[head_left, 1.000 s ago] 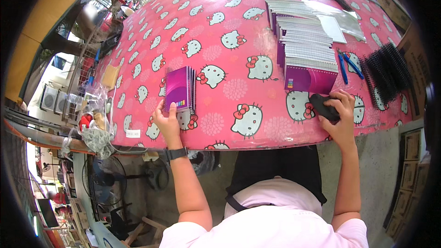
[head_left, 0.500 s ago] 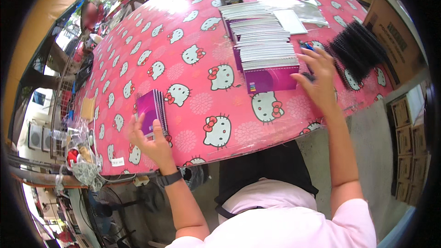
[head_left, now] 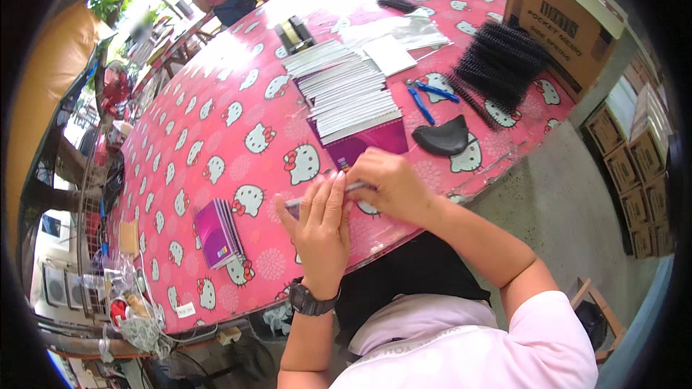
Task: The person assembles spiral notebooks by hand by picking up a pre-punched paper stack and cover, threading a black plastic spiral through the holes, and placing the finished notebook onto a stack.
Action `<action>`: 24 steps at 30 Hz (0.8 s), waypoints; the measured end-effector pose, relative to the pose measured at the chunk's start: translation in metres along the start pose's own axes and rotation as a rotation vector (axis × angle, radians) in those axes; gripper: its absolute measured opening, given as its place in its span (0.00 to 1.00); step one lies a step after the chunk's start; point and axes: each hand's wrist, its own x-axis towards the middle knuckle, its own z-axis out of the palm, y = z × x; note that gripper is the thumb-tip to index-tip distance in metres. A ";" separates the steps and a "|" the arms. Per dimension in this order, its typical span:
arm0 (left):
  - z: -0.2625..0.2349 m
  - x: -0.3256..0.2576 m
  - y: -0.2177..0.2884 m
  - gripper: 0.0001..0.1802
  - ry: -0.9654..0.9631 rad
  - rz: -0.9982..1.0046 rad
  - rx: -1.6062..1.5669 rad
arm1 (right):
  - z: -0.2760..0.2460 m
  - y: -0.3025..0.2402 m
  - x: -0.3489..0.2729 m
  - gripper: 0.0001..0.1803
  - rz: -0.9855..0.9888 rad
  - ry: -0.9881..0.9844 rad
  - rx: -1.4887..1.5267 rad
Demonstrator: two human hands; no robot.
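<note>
Held flat, thin notebook (head_left: 328,196) just below fanned notebook row (head_left: 346,90), long axis left-right; left hand (head_left: 321,234) and right hand (head_left: 389,186) pinching opposite ends

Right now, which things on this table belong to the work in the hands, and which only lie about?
In use:
left hand
right hand
thin booklet between them
fanned row of booklets

Lying about:
purple stack
blue pliers
black coils
black pouch
</note>
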 end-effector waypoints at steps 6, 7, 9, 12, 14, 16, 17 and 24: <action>0.016 -0.016 -0.011 0.16 0.007 0.069 -0.151 | -0.050 0.029 -0.010 0.10 0.225 -0.160 0.006; 0.015 -0.015 -0.013 0.17 0.007 0.069 -0.170 | -0.074 0.042 -0.004 0.12 0.321 -0.078 -0.033; 0.009 -0.011 -0.014 0.17 0.026 0.081 -0.195 | -0.114 0.096 -0.009 0.12 0.445 0.278 -0.308; 0.010 -0.012 -0.016 0.18 -0.003 0.103 -0.167 | -0.146 0.154 -0.029 0.10 0.409 0.245 -0.832; 0.004 -0.015 -0.015 0.19 -0.006 0.092 -0.153 | -0.138 0.155 -0.035 0.08 0.486 0.147 -0.849; 0.003 -0.017 -0.015 0.19 0.004 0.090 -0.150 | -0.135 0.149 -0.030 0.07 0.534 0.130 -0.787; 0.003 -0.017 -0.016 0.18 0.017 0.096 -0.150 | -0.134 0.147 -0.027 0.07 0.546 0.139 -0.784; 0.000 -0.017 -0.014 0.18 0.004 0.110 -0.142 | -0.152 0.137 -0.015 0.11 0.351 0.334 -0.787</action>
